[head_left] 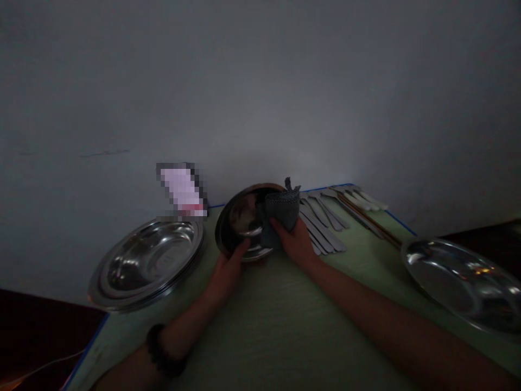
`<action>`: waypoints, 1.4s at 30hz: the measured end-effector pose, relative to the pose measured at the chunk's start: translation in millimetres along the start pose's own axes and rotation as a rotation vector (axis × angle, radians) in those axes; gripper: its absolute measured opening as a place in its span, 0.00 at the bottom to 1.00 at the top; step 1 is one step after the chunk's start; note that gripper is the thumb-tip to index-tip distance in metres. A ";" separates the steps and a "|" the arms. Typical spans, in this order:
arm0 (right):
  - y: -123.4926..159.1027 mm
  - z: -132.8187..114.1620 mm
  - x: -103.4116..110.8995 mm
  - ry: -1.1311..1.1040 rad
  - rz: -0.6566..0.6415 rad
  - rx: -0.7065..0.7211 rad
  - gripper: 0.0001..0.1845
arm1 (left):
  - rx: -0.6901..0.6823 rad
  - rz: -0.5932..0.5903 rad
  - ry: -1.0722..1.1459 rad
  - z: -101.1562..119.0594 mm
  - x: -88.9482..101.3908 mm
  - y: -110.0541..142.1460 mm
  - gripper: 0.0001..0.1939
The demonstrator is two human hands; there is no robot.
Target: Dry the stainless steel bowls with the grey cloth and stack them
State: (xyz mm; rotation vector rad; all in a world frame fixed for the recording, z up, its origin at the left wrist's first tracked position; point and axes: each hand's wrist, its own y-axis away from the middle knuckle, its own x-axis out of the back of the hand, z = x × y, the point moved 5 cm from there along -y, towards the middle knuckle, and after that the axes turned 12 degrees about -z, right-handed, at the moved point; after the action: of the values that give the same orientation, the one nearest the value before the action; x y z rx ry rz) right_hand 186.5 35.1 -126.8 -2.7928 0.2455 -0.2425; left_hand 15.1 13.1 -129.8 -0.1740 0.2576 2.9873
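Note:
A steel bowl is tilted up on the green table, its opening facing me. My left hand grips the bowl's lower rim, fingers closed around it. My right hand is closed on a grey cloth, which is pressed against the bowl's right side and inner wall. The bowl hides part of the cloth and the fingertips of both hands.
A stack of steel plates lies at the left. Another steel plate sits at the right edge. Several spoons and chopsticks lie behind my right hand. A blurred-out upright object stands against the grey wall.

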 end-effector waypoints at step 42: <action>-2.3 6.4 -1.4 0.137 -0.075 -0.061 0.25 | -0.062 0.127 -0.148 12.4 13.1 6.3 0.17</action>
State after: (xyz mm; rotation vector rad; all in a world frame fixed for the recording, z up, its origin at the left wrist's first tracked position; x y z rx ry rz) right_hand 186.7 39.5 -132.2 -2.8523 0.1838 -0.4520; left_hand 0.0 10.9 -118.3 0.0598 0.1657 3.1159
